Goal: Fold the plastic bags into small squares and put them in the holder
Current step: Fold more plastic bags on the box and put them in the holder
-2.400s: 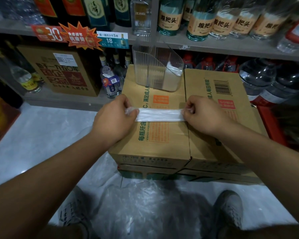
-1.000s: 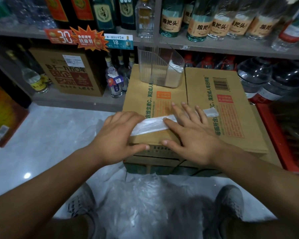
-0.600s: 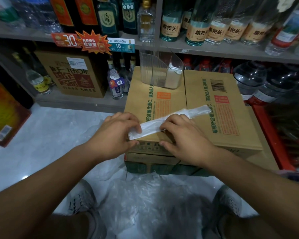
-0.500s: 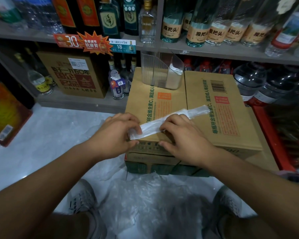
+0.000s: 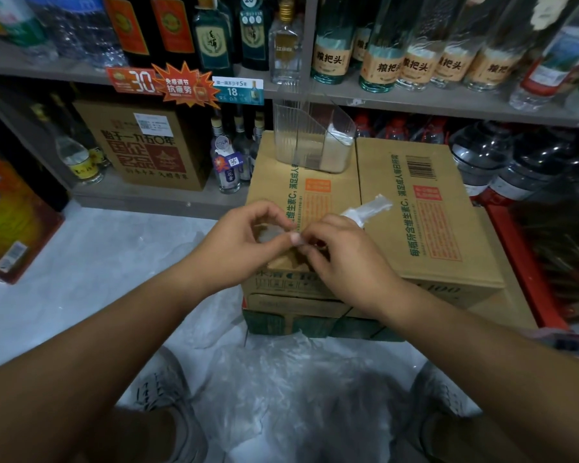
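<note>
A clear plastic bag folded into a narrow white strip (image 5: 368, 208) lies over the top of two cardboard boxes (image 5: 428, 228). My left hand (image 5: 244, 242) pinches the strip's near end between thumb and fingertips. My right hand (image 5: 341, 259) pinches the strip right beside it, fingers curled over the fold. The strip's far end sticks out past my right hand, pointing up and right. A clear ribbed plastic holder (image 5: 301, 135) stands at the back of the boxes with folded white bags (image 5: 338, 148) in its right part.
A heap of loose clear plastic bags (image 5: 298, 396) lies on the floor between my shoes (image 5: 161, 392). Shelves of bottles (image 5: 381, 55) rise behind the boxes. A brown carton (image 5: 147, 145) sits on the lower shelf at left, red crates at right.
My hands came together at the strip's near end and lifted it off the box. The right hand went from pressing flat to pinching; the visible strip has become shorter.
</note>
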{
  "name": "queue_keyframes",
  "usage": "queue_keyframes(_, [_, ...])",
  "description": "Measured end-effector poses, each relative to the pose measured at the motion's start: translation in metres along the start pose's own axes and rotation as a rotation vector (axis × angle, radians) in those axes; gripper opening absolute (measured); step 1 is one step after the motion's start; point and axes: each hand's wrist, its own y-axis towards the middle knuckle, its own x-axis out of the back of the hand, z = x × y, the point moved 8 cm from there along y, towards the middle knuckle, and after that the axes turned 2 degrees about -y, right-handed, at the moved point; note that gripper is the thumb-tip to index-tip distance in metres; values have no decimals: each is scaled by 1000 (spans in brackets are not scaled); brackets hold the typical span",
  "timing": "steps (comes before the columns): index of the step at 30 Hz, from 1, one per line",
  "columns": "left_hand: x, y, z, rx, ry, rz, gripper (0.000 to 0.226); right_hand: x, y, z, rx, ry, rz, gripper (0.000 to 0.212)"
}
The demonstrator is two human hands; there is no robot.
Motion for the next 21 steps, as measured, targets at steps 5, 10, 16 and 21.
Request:
queue_keyframes(5, [-11,13,13,87,-189,95,55,4,1,-17,-252,397,-39,8])
queue_keyframes(10, [-24,24,23,92,-13,118,48,-9,-3,-36,-545,913,-51,13])
queue_keyframes(16, [-33,31,35,70,207,131,44,-1,-3,-55,-711,1192,-64,20])
queue_keyframes(21, [-35,40,36,84,371,137,39,30,18,-83,-618,736,-140,11])
